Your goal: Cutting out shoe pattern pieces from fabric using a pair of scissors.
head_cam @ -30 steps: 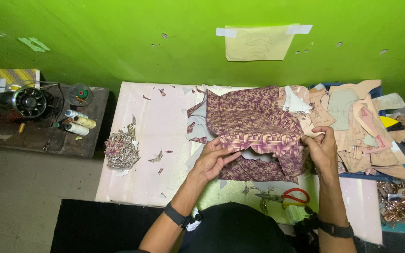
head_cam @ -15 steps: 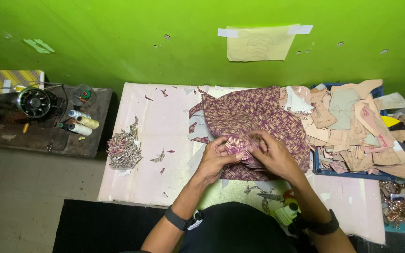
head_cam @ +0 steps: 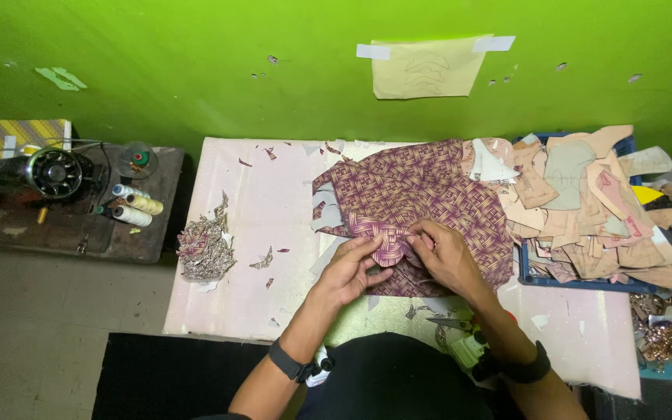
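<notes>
Small sewing or tailoring workshop. A black sewing machine (head_cam: 48, 171) sits on a worn dark side table (head_cam: 71, 225) at far left with thread spools (head_cam: 135, 205) beside it; a pale pink cutting table (head_cam: 274, 257) against a bright green wall (head_cam: 196, 62) carries patterned purple fabric (head_cam: 421, 202), fabric scraps (head_cam: 205, 245) and scissors (head_cam: 468, 320) at the near edge. A heap of tan paper pattern pieces (head_cam: 585, 210) fills a blue tray (head_cam: 585, 281) at right, and a sketched paper pattern (head_cam: 428, 74) is taped to the wall.
</notes>
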